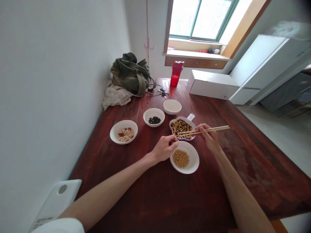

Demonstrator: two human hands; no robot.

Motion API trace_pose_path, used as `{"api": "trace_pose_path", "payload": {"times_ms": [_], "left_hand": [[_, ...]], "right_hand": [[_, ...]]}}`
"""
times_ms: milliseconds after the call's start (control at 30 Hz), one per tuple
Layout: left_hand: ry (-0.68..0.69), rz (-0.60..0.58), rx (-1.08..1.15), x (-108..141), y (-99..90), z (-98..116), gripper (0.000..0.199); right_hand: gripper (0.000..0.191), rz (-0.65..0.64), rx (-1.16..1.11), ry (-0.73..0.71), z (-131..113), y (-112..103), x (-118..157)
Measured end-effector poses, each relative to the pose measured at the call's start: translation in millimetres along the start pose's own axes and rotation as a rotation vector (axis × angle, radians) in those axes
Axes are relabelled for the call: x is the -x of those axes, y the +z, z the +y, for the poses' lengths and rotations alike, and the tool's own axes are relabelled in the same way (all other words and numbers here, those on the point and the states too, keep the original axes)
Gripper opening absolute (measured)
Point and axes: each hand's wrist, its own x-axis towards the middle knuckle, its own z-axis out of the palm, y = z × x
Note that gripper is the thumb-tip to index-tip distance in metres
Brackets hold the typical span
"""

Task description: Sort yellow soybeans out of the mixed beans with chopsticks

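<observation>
My right hand (209,137) is closed around a pair of wooden chopsticks (218,128). Their tips reach into a purple-rimmed, scalloped dish (171,129) with a short handle, among mixed black and yellow beans (181,127). Just in front of that dish is a white bowl (193,159) holding yellow soybeans (181,158). My left hand (166,148) has its fingers curled shut at this bowl's upper left rim, close to the dish's edge. Its fingertips are partly hidden.
Farther left stand a white bowl (146,115) of black beans and another (113,134) of peanuts with some red pieces. An empty white bowl (172,107) sits behind. Toward the back are a green bag (128,76), keys (163,94), a red shaker bottle (176,73) and a white box (211,84).
</observation>
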Motion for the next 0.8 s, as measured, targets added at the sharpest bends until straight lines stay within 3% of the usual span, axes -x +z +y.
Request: {"api": "trace_pose_path", "payload": {"times_ms": [800], "left_hand": [[-0.002, -0.001, -0.017, -0.1, -0.1, -1.6, 0.020]], "right_hand": [[0.029, -0.010, 0.043, 0.013, 1.0, 2.7, 0.7]]}}
